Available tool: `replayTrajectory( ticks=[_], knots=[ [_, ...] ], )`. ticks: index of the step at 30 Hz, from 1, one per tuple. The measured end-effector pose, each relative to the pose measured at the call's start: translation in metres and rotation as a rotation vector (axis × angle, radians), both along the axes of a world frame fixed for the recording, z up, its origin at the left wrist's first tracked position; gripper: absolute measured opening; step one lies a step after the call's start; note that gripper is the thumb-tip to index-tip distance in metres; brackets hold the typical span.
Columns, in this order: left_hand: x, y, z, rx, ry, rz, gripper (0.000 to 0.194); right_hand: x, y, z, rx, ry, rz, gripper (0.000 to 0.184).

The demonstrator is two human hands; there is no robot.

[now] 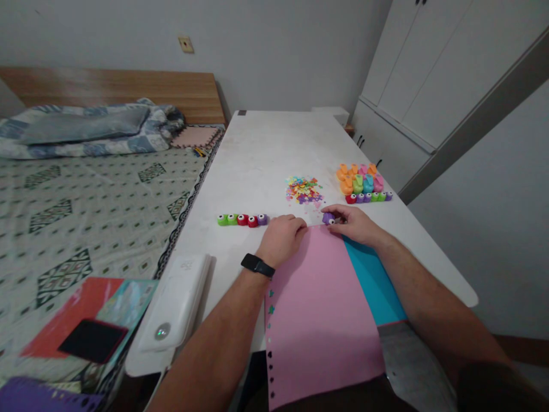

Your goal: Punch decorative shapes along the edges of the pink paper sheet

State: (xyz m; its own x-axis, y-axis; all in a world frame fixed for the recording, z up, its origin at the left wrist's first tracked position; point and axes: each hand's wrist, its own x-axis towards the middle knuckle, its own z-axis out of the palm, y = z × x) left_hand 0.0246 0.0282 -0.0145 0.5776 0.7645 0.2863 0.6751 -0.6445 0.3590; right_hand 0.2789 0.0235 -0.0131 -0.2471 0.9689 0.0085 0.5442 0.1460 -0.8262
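My left hand (281,237) rests with curled fingers on the far left corner of a pink paper sheet (319,315) and pins it to the white table (266,149). A black band is on that wrist. My right hand (354,223) pinches a small purple paper punch (328,218) at the sheet's far edge. The sheet's left edge has a row of punched holes. A blue sheet (373,277) lies under the pink one, showing on its right.
A row of small green, red and purple punches (242,220) lies left of my left hand. Colourful confetti (303,190) and a cluster of punches (363,183) sit farther back. A white device (178,300) lies at the table's left edge. A bed (86,194) is at left.
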Motion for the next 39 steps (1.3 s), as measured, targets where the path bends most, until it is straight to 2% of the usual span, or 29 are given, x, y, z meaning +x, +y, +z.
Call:
replayTrajectory(
  ticks=[25, 39],
  knots=[
    [0.0005, -0.0016, 0.0048, -0.02, -0.002, 0.007, 0.024, -0.0016, 0.0002, 0.0, 0.051, -0.081, -0.012, 0.055],
    [0.0007, -0.0019, 0.0056, -0.03, -0.017, 0.021, 0.024, -0.0041, -0.004, 0.0006, 0.019, -0.066, 0.05, 0.052]
  ],
)
